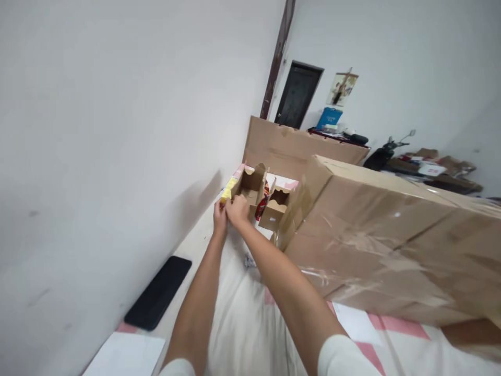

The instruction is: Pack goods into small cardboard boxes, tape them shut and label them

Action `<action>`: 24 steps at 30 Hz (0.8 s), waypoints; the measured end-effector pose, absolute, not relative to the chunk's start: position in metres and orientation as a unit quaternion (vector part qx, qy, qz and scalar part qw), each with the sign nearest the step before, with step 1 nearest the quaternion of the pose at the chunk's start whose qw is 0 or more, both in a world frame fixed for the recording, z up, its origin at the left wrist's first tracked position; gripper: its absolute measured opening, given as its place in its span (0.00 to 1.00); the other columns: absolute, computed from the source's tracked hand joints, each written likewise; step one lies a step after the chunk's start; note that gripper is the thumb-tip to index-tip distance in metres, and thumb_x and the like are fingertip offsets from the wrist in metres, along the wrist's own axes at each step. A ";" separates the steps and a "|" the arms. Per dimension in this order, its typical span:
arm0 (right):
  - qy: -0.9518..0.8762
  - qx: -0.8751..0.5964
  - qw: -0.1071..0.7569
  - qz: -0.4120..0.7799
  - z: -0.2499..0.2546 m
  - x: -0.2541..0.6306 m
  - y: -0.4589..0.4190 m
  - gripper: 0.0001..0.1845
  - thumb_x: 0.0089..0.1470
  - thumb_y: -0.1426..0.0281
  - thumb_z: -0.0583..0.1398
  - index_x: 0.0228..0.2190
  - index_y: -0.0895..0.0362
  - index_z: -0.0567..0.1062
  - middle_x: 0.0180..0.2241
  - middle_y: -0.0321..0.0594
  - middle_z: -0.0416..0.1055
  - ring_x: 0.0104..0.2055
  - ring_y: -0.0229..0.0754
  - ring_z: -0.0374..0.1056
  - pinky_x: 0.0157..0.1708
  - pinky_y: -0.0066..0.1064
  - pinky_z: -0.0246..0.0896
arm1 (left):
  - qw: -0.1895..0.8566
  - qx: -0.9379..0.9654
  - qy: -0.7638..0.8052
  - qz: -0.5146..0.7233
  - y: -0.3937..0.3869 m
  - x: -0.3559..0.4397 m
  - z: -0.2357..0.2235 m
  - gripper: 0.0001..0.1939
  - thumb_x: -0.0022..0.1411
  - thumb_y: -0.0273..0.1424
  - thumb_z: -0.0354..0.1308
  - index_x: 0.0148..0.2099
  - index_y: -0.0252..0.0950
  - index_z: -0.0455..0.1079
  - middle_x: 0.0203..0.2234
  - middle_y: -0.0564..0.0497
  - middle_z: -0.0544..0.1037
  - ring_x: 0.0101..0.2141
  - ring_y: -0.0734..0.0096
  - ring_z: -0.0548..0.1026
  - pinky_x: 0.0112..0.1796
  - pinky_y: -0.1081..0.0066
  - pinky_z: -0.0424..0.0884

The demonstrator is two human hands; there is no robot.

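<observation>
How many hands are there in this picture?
2: the left hand is at the near end of the yellow packaging, and the right hand is just beside it. The big cardboard box could hide others.

Single head-worn view, tilted, facing forward and down

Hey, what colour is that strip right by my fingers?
Mostly yellow; the strip shows best in the head view.
</observation>
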State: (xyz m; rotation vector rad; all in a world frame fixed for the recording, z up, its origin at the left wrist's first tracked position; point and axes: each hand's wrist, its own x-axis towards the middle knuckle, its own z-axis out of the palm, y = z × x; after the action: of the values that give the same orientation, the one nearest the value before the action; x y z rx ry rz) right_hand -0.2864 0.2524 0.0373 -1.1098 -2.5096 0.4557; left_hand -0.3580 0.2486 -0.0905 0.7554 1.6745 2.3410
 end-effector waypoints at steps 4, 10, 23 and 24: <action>-0.903 -0.331 0.221 0.162 0.070 -0.245 0.210 0.21 0.68 0.65 0.50 0.43 0.64 0.79 0.48 0.52 0.75 0.48 0.47 0.72 0.47 0.33 0.61 | -0.021 0.291 0.592 0.752 0.171 -0.340 -0.048 0.22 0.72 0.46 0.50 0.53 0.34 0.71 0.49 0.42 0.76 0.51 0.59 0.74 0.55 0.53 0.69; -0.928 -0.165 0.245 0.226 0.101 -0.122 0.135 0.14 0.63 0.66 0.57 0.29 0.58 0.76 0.34 0.39 0.73 0.36 0.38 0.69 0.37 0.27 0.57 | -0.134 0.431 0.651 0.610 -0.001 -0.266 -0.003 0.13 0.65 0.41 0.59 0.42 0.39 0.77 0.41 0.46 0.80 0.45 0.59 0.77 0.53 0.57 0.71; -0.946 0.043 0.198 0.253 0.036 0.195 0.048 0.11 0.51 0.72 0.58 0.19 0.55 0.64 0.25 0.33 0.63 0.22 0.32 0.59 0.23 0.25 0.52 | -0.356 0.621 0.634 0.294 -0.164 0.025 -0.057 0.18 0.55 0.47 0.70 0.46 0.49 0.75 0.39 0.45 0.79 0.41 0.52 0.74 0.46 0.52 0.67; -0.949 0.036 0.199 0.241 0.032 0.208 0.049 0.12 0.51 0.71 0.58 0.19 0.55 0.64 0.25 0.33 0.64 0.22 0.32 0.59 0.23 0.25 0.52 | -0.335 0.632 0.635 0.291 -0.161 0.034 -0.060 0.17 0.57 0.46 0.69 0.46 0.48 0.75 0.41 0.44 0.80 0.43 0.52 0.75 0.47 0.52 0.67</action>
State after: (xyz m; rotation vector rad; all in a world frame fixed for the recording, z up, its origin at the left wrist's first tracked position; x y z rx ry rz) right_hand 0.2078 0.0488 0.0316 0.0996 -2.6538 0.6750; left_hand 0.0339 -0.1608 -0.0599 2.5657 2.5782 1.1804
